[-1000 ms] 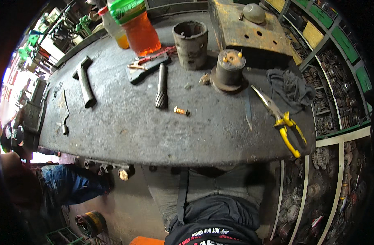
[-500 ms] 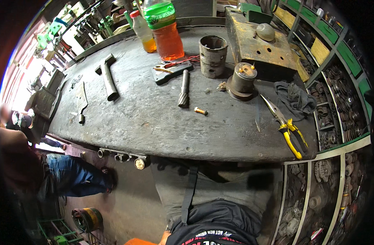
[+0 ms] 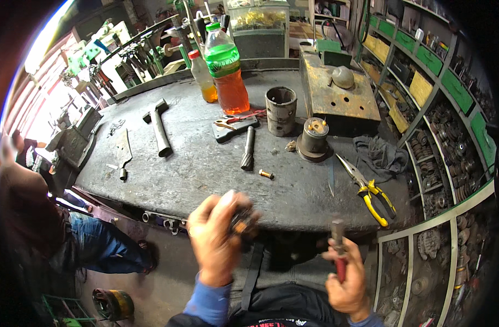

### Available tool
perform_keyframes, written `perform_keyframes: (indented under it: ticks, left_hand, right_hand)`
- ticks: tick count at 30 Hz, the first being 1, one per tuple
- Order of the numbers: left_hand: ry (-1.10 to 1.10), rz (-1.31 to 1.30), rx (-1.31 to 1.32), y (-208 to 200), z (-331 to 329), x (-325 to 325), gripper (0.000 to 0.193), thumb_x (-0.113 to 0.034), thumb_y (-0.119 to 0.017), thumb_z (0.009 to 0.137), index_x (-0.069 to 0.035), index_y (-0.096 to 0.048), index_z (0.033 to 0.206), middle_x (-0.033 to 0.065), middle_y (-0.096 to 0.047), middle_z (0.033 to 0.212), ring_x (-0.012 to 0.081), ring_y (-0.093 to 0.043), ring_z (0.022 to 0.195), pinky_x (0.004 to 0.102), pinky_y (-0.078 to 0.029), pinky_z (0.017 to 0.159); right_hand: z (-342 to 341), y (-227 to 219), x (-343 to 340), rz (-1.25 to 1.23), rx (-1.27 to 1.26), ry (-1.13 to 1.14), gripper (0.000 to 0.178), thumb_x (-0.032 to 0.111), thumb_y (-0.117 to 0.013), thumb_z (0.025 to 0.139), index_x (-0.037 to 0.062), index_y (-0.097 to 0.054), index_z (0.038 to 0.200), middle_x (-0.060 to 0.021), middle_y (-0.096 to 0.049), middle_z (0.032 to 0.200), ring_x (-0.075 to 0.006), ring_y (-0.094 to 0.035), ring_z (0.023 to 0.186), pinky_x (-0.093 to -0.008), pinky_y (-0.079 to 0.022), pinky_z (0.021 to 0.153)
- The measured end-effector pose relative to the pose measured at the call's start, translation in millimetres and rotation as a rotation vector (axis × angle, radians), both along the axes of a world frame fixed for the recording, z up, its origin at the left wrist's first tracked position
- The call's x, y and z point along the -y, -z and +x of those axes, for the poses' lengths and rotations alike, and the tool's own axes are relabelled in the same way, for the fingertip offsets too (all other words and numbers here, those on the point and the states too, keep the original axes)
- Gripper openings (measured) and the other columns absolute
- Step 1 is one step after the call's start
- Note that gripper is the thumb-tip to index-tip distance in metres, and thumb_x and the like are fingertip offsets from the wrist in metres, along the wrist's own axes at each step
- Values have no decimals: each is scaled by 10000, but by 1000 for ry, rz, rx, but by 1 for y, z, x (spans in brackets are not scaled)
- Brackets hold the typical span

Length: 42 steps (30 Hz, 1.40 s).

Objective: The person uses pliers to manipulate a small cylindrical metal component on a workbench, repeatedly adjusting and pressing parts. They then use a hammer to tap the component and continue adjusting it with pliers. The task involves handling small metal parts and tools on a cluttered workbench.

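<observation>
Above the bench's front edge my left hand (image 3: 217, 231) is closed round a small dark part with a coppery tint (image 3: 242, 220); motion blurs its shape. Farther right, my right hand (image 3: 347, 278) grips the red handle of a tool (image 3: 338, 235) whose grey metal head points up; its kind is unclear. Long-nose pliers (image 3: 369, 193) with yellow and black handles lie on the bench near that hand. Beyond my left hand are a short brass-coloured bolt (image 3: 266, 174) and a fluted steel cutter (image 3: 248, 150). A flanged metal cylinder (image 3: 315, 136) stands by a hollow metal housing (image 3: 281, 111).
The dark workbench (image 3: 206, 169) also carries a hammer (image 3: 159, 131), a flat scraper (image 3: 124, 150), a bottle of red liquid (image 3: 227, 76), a metal box (image 3: 336, 101) and a grey rag (image 3: 377, 155). Parts shelves (image 3: 451, 147) line the right. Another person (image 3: 34, 201) is at the left.
Both my hands have come into view from below, the left with the dark part, the right with the red-handled tool. The view has tilted up, so the bench sits lower.
</observation>
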<state>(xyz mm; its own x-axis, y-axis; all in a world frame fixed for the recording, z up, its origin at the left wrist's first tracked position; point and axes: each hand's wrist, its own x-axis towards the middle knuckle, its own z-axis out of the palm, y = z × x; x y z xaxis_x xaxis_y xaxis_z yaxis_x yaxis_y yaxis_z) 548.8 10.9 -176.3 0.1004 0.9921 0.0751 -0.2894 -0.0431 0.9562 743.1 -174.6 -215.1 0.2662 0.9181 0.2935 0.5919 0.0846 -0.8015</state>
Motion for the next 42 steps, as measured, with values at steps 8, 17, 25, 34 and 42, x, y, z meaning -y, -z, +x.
perform_keyframes:
  ticks: [8, 17, 25, 34, 42]
  left_hand:
    - [33, -60, 436, 27, 61, -1, 250, -253, -626, 1077, -54, -596, 928, 163, -748, 957, 253, -756, 771, 369, -646, 601]
    - [-104, 262, 241, 42, 57, -1, 238, -109, -706, 1017, -32, -593, 821, 209, -745, 1070, 260, -751, 912, 368, -657, 698]
    - [106, 396, 148, 54, 35, -10, 235, -46, -718, 982, -22, -578, 794, 247, -719, 1147, 302, -736, 1001, 434, -614, 859]
    - [-150, 711, 4, 61, 38, -2, 244, -11, -800, 902, 16, -581, 798, 300, -730, 1106, 360, -727, 1028, 469, -564, 950]
    - [-123, 1034, -219, 57, 25, -7, 335, -58, -838, 866, 13, -532, 749, 271, -723, 1061, 427, -724, 1016, 506, -603, 870]
  right_hand:
    - [-44, 2, -31, 10, 348, 107, 547, -39, -696, 703, -35, -584, 1239, -278, -498, 1385, -458, -547, 1246, -575, -413, 1075]
    - [-48, -9, -20, -244, -420, -231, 623, -33, -642, 761, -51, -582, 1380, -254, -552, 1379, -374, -577, 1285, -461, -468, 1094]
    - [-34, -5, -6, -531, -1328, -528, 606, 13, -671, 913, -127, -464, 1464, -278, -472, 1540, -351, -553, 1392, -487, -437, 1189]
    - [-51, -8, -14, -165, -546, -215, 486, 15, -641, 884, -70, -611, 1361, -128, -634, 1264, -187, -594, 1034, -298, -469, 966]
    - [-48, -22, -8, -404, -955, -340, 560, 8, -636, 914, -81, -528, 1456, -116, -633, 1336, -171, -587, 1184, -310, -459, 1034]
